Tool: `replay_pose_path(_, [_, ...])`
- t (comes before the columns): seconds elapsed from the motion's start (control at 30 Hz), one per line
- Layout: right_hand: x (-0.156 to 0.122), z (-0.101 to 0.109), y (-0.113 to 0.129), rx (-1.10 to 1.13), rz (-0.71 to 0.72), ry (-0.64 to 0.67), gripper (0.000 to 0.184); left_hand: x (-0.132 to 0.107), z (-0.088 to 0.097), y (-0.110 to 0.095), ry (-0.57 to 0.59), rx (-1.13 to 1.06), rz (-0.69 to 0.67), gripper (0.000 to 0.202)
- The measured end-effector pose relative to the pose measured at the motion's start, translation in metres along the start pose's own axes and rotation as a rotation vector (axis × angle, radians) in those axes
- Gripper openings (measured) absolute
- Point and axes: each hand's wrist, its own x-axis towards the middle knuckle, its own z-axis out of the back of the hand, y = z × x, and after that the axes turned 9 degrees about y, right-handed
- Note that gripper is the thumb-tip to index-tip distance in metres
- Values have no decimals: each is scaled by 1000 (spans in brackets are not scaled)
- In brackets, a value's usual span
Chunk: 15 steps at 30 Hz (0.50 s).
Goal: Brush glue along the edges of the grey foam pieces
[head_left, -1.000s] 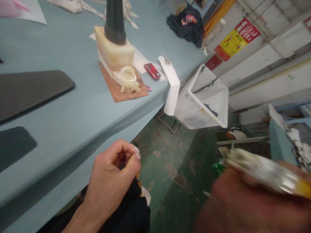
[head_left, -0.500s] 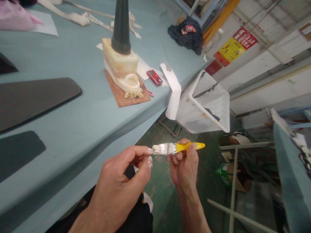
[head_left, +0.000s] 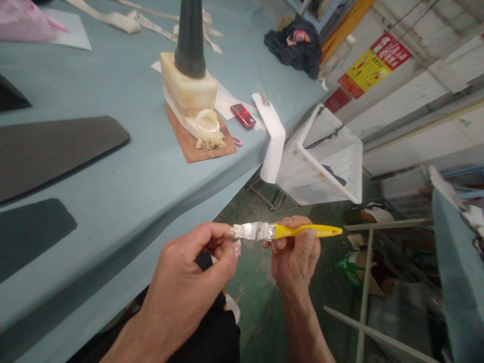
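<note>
A small brush (head_left: 287, 231) with a yellow handle and white, glue-caked bristles lies level in front of me, below the table edge. My right hand (head_left: 295, 254) grips its handle. My left hand (head_left: 196, 275) pinches the bristle tip between thumb and forefinger; the fingertips carry white residue. Both hands hover over the green floor, beside the blue-covered table (head_left: 124, 166).
On the table stand a cream glue-crusted block with a dark cone on top (head_left: 189, 75), a brown board (head_left: 200, 143), a red phone (head_left: 243, 115), black sheets (head_left: 56, 151) and a hanging white strip (head_left: 274, 136). A white plastic bin (head_left: 325, 161) sits beyond the edge. Metal frames stand at right.
My right hand swung in from the lower right, blurred, and brought the brush level at the centre. My left hand opened from a fist and took the bristle tip.
</note>
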Motion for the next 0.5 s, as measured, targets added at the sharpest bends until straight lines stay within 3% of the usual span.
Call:
replay_pose_path(0.2, [-3,2,1,-69,89,25,36,1,0,2,17,-53,20,16])
replay_pose_path(0.4, [-5,2,5,-42,1,93,38,3,0,8,-14,16,-6,16])
replay_pose_path(0.5, [-13,5,12,-137,59,117,35,3,-3,8,-63,51,2,16])
